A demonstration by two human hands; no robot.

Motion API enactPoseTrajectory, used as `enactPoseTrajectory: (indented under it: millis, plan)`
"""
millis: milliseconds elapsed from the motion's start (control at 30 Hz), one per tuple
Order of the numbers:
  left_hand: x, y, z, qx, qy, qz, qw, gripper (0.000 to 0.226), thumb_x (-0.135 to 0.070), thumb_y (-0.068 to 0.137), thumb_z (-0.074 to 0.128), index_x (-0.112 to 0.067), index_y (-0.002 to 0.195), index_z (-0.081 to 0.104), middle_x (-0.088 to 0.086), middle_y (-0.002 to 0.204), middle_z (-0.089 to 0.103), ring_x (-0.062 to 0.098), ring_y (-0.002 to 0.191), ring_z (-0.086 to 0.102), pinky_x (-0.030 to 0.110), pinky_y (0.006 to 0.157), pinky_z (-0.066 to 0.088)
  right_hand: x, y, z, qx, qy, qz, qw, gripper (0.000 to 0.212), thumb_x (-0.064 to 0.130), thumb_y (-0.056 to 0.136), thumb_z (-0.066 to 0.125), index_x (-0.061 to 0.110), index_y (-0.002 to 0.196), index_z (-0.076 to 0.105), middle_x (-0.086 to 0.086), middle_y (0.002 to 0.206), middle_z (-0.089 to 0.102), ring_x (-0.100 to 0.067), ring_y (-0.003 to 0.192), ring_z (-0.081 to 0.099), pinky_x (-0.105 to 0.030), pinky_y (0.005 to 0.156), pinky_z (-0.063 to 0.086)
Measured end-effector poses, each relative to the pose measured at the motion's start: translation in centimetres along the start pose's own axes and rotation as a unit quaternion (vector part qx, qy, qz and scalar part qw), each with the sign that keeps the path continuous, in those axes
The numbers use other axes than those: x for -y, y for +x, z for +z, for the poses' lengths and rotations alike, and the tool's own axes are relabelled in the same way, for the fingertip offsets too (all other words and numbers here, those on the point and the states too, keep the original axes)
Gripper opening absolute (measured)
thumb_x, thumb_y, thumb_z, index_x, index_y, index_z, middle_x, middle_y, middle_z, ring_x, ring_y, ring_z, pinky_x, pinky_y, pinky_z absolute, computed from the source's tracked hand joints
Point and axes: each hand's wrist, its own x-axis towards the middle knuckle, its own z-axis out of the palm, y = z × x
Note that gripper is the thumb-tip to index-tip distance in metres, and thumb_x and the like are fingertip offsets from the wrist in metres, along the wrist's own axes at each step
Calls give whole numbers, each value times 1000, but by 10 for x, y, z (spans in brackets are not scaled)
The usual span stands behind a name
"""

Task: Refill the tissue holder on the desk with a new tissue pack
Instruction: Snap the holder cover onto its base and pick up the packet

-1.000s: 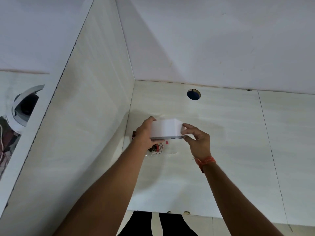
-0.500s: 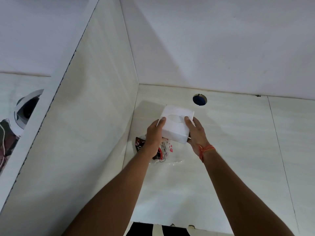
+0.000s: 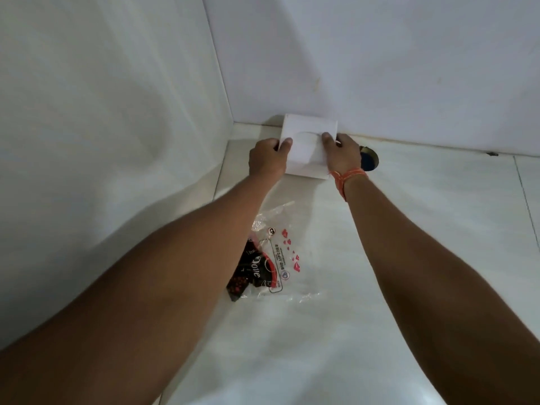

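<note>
A white square tissue holder (image 3: 306,147) with an oval slot on top sits on the pale desk (image 3: 409,229), pushed into the back left corner against the wall. My left hand (image 3: 267,159) grips its left side and my right hand (image 3: 343,154), with an orange thread at the wrist, grips its right side. Both thumbs rest on the top face. Nearer to me, an empty clear plastic wrapper (image 3: 274,258) with red and dark print lies flat on the desk, partly under my left forearm.
A round cable hole (image 3: 368,160) opens in the desk just right of my right hand. A white side panel (image 3: 117,141) closes the left, and a white wall (image 3: 380,68) runs along the back.
Both hands carried the holder from mid-air, away from me, down into the back corner of the desk. My view dropped closer, so the wrapper now lies nearer to me.
</note>
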Motion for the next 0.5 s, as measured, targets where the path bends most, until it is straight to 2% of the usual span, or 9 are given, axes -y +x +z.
enactPoseTrajectory:
  millis: [33,67,100,133,200,267,300,400,500]
  plan:
    - [0,-3,-4,7,10,6,1000,40,-40,98,49,-13,69,56,8,71,59,32,82,57,32,69,38,0,-7,-4,13,21,9,1000,41,42,96,50,11,121,57,-1,108,56,-20,100,54,-23,76,43]
    - [1,-8,-9,15,16,-2,1000,38,-42,98,46,-9,95,65,14,96,67,35,99,60,34,79,43,-1,-19,-8,15,43,27,999,47,46,94,51,15,130,51,0,115,54,-18,104,52,-28,85,43]
    - [3,-19,-17,24,29,-26,999,47,-44,98,44,-7,121,60,18,120,63,36,114,57,36,90,44,-4,-36,-14,-3,64,43,997,49,49,91,54,20,130,49,1,117,52,-16,103,52,-33,88,43]
    - [5,-33,-26,42,57,-55,996,55,-45,96,43,-6,133,52,19,132,58,37,121,55,39,96,44,-8,-60,-22,-36,76,57,995,45,49,89,57,24,125,50,2,114,54,-15,96,54,-35,87,47]
    - [18,-68,-42,118,147,-95,977,65,-52,85,44,-4,127,56,18,126,63,38,115,60,43,95,48,-22,-121,-35,-120,62,95,986,39,42,86,62,21,119,55,3,105,59,-15,90,59,-37,84,53]
    - [30,-103,-57,196,219,-125,948,69,-57,72,47,-4,113,63,16,111,70,37,103,65,46,92,52,-39,-186,-42,-169,26,129,977,37,34,87,64,14,117,57,0,101,60,-22,98,61,-28,85,46]
    - [33,-118,-62,214,230,-137,939,61,-53,71,53,-7,110,65,13,107,70,35,100,65,45,91,52,-46,-215,-41,-173,13,149,974,39,33,87,65,11,117,56,-3,104,60,-24,102,60,-26,84,41]
    - [43,-150,-65,195,203,-145,948,34,-23,79,63,-9,109,68,10,107,70,31,99,65,33,84,52,-65,-270,-27,-138,35,247,958,55,31,81,73,7,124,48,-8,116,54,-23,103,54,-30,90,43]
    - [58,-170,-58,131,93,-203,966,25,-2,81,57,-4,101,72,13,100,72,30,91,67,28,74,49,-84,-278,-13,-97,100,334,932,59,30,71,76,7,121,53,-9,107,62,-27,96,62,-42,91,54]
